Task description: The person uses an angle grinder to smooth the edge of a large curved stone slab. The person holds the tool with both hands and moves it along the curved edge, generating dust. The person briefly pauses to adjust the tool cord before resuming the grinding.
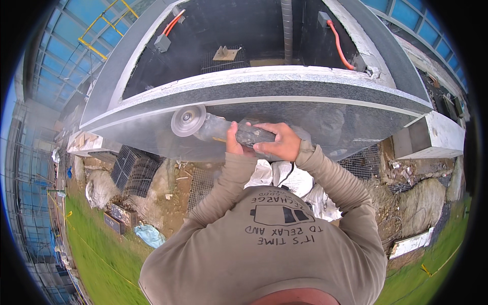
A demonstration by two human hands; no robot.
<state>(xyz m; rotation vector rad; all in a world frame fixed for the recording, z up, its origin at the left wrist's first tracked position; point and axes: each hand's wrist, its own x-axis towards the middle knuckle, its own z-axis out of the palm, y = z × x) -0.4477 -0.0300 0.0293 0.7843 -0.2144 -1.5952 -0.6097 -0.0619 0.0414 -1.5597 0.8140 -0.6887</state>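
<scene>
Both my hands are closed round an angle grinder [216, 128], held sideways with its round disc [188, 120] at the left end. My left hand [234, 141] grips the middle of the body, thumb up along it. The rear end sits in my right hand [282, 142]. The disc's upper edge lies at the pale groove or edge line [152, 113] along the front of a dark grey stone slab [290, 112]. Hazy dust hangs to the disc's left. Whether the disc cuts into the stone I cannot tell.
Beyond the slab opens a dark box-like pit [239, 35] with orange conduits [340, 46] and a ribbed pipe [287, 25]. Below lie white sacks [292, 180], wire mesh [201, 185], a dark crate [133, 170] and rubble. A white block [432, 134] stands right.
</scene>
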